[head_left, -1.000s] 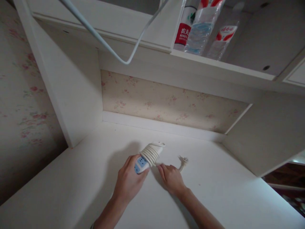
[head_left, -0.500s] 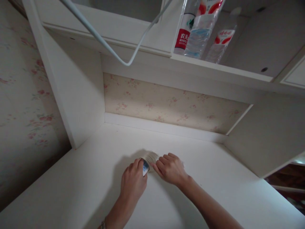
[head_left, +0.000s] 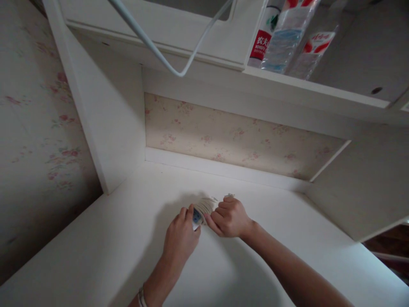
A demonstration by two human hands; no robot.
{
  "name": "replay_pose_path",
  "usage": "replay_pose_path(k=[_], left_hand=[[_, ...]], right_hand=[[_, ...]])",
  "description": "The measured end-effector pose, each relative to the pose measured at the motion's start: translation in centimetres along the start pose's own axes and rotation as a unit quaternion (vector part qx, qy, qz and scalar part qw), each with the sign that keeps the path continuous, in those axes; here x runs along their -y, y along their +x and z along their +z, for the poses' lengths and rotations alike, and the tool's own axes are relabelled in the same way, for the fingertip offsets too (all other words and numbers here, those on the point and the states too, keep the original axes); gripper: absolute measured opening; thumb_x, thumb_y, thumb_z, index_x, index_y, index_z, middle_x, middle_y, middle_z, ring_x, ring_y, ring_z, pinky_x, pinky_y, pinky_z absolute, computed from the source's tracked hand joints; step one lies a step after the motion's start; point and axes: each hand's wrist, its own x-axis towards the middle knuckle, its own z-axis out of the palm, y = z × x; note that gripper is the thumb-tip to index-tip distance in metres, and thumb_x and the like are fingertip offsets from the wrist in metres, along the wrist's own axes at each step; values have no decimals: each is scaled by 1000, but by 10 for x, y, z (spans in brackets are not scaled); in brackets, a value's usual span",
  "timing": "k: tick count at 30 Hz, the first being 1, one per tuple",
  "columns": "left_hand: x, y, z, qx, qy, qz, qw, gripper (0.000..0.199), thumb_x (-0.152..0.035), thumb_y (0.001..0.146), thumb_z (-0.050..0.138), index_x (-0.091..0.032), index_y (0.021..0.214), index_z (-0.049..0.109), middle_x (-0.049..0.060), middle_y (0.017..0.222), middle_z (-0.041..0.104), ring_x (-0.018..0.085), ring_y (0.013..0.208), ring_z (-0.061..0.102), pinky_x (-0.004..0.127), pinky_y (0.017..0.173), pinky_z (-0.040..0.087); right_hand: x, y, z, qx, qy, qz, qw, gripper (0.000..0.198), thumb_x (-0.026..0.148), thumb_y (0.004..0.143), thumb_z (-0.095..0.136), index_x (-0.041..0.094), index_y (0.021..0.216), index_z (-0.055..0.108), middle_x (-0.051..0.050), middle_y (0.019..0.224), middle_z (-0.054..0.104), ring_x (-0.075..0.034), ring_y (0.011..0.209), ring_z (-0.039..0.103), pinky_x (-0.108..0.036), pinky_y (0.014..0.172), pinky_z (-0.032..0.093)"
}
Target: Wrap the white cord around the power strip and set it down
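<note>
My left hand (head_left: 181, 232) is closed around one end of a white power strip (head_left: 197, 216), whose blue face with dark slots shows between the fingers. Several turns of off-white cord (head_left: 206, 206) are wound around the strip's middle. Against the right side of these windings, my right hand (head_left: 230, 216) is closed in a fist on the cord. A small pale end piece (head_left: 229, 195) pokes out just above the right knuckles; its kind is too small to tell. The far end of the strip is hidden by my right hand.
Beneath my hands is a white desktop (head_left: 128, 238), with a side panel (head_left: 111, 111) at left. Overhead, a pale bent rod or cable (head_left: 180, 73) hangs in front of the cabinet. Plastic bottles (head_left: 284, 42) stand on the upper shelf (head_left: 319, 87).
My right fist has turned and shifted slightly at the windings, and the small pale end now shows above it. My left hand keeps its hold. The view has shifted a little.
</note>
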Motion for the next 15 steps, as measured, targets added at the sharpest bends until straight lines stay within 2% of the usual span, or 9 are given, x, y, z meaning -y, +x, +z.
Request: replay_pose_path(k=[7, 11, 15], left_hand=[[4, 7, 4, 15, -35, -34, 999, 47, -31, 81, 57, -17, 124, 47, 8, 107, 57, 21, 91, 59, 29, 81, 45], [0, 3, 7, 29, -55, 6, 998, 44, -26, 81, 54, -17, 124, 48, 10, 108, 56, 22, 95, 57, 31, 83, 45], [-11, -5, 6, 45, -89, 69, 993, 37, -23, 78, 58, -21, 115, 54, 8, 111, 56, 22, 101, 55, 33, 90, 44]], right_hand=[[2, -12, -10, -33, -31, -12, 999, 39, 24, 85, 54, 19, 48, 42, 3, 39, 42, -10, 43, 33, -32, 51, 16], [2, 3, -7, -25, -23, -10, 999, 39, 25, 87, 50, 19, 50, 46, 3, 40, 45, -10, 43, 36, -32, 51, 17], [-8, 20, 2, 14, 9, 25, 1000, 43, 28, 91, 42, 18, 51, 50, 2, 41, 48, -9, 41, 38, -30, 52, 20]])
